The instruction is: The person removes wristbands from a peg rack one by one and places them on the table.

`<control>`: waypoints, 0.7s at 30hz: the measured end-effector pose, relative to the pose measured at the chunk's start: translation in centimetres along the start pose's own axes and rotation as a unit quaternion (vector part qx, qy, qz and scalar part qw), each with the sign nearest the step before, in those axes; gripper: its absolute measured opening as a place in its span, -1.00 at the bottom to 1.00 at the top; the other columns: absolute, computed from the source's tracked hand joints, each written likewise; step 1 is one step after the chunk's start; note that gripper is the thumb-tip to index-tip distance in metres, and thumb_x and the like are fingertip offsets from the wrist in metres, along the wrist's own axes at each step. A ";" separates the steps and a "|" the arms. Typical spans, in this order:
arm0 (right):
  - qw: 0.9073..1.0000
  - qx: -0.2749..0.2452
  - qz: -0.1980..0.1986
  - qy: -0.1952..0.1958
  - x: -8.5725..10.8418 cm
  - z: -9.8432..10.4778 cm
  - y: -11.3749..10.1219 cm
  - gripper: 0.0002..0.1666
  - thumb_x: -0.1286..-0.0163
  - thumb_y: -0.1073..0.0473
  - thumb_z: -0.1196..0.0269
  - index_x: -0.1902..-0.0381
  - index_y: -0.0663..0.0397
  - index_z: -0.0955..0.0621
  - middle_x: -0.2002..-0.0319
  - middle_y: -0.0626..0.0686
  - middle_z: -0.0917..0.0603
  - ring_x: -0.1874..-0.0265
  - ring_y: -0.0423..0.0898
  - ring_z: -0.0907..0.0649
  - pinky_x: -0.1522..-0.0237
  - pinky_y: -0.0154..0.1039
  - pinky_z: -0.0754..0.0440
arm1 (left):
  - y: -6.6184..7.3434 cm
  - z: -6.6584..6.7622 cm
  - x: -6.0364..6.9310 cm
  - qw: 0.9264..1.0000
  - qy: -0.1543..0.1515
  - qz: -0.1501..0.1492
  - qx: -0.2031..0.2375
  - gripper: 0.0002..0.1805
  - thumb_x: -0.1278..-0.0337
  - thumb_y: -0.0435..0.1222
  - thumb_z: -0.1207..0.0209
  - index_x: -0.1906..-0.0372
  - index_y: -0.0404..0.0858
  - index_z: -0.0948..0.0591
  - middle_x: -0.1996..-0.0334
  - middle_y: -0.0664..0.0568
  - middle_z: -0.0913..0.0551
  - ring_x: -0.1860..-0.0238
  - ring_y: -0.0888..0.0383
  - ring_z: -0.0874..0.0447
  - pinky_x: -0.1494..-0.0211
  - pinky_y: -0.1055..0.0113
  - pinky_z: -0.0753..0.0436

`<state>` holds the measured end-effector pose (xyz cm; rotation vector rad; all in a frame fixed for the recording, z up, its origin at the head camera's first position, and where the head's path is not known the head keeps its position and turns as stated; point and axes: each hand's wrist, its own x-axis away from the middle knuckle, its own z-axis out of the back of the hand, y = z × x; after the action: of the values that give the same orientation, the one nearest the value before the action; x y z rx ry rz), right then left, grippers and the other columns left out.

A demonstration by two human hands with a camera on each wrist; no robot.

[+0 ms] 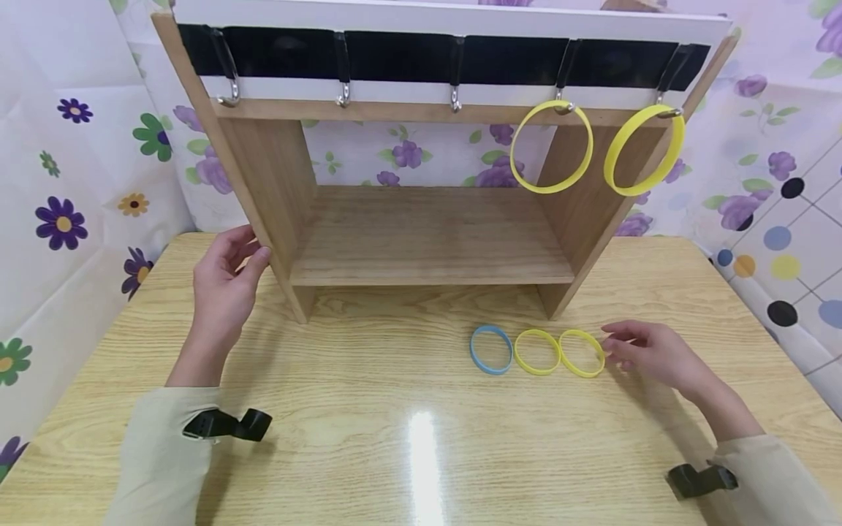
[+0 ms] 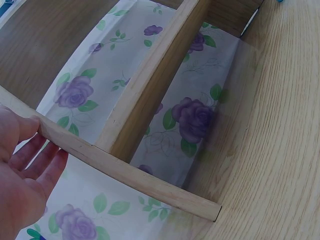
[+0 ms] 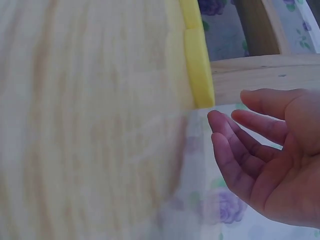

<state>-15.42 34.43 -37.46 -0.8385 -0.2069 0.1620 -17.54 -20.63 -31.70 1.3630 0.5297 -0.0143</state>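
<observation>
In the head view, my left hand (image 1: 226,281) holds the left side panel of a wooden rack (image 1: 427,234), thumb at its front edge and fingers along the outer face. The left wrist view shows that hand (image 2: 25,170) at the panel edge. My right hand (image 1: 654,354) is beside the right-hand yellow ring (image 1: 582,353) on the table, fingers loosely bent. Fingertips sit very close to the yellow band (image 3: 200,65) in the right wrist view; contact is unclear. Left of it lie another yellow ring (image 1: 537,352) and a blue ring (image 1: 490,350).
Black-topped metal hooks line the rack's upper board. One yellow ring (image 1: 551,188) hangs from the fourth hook, and a thicker-looking yellow ring (image 1: 645,150) from the rightmost. The wood-grain table (image 1: 355,424) carries the rack. Flowered sheeting (image 1: 66,183) covers the walls behind and beside it.
</observation>
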 end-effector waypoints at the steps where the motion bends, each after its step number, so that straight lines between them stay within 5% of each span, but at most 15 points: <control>1: 1.000 0.001 0.002 0.001 0.0 0.1 -0.1 -0.55 -0.45 0.26 -0.14 -0.18 0.49 -0.44 0.16 0.25 -0.67 0.32 -0.13 -0.68 0.36 -0.24 -0.70 | 0.0 0.0 0.0 1.000 0.000 0.001 -0.002 -0.69 -0.26 -0.54 -0.11 -0.08 -0.34 -0.53 0.01 0.08 -0.58 -0.02 0.24 -0.53 -0.09 0.41 -0.56; 9: 0.999 0.029 0.027 0.021 0.1 0.2 -1.6 -0.56 -0.51 0.21 -0.07 -0.18 0.46 -0.45 0.09 0.32 -0.64 0.27 -0.16 -0.69 0.28 -0.25 -0.70 | 0.2 0.0 0.0 1.000 -0.001 0.010 -0.010 -0.65 -0.27 -0.54 -0.10 -0.14 -0.45 -0.47 0.03 0.13 -0.58 -0.03 0.24 -0.53 -0.11 0.38 -0.55; 21: 0.994 0.024 0.090 0.056 0.4 -0.2 -5.5 -0.59 -0.52 0.19 -0.06 -0.18 0.37 -0.49 0.03 0.31 -0.63 0.21 -0.33 -0.64 0.26 -0.37 -0.67 | 0.1 0.0 0.0 1.000 -0.003 0.004 0.005 -0.68 -0.26 -0.53 -0.12 -0.09 -0.34 -0.53 0.04 0.15 -0.57 -0.03 0.23 -0.53 -0.07 0.44 -0.56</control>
<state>-14.63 30.77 -33.46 -0.8152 -0.0222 0.2881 -17.51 -20.63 -31.64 1.3736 0.5198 -0.0146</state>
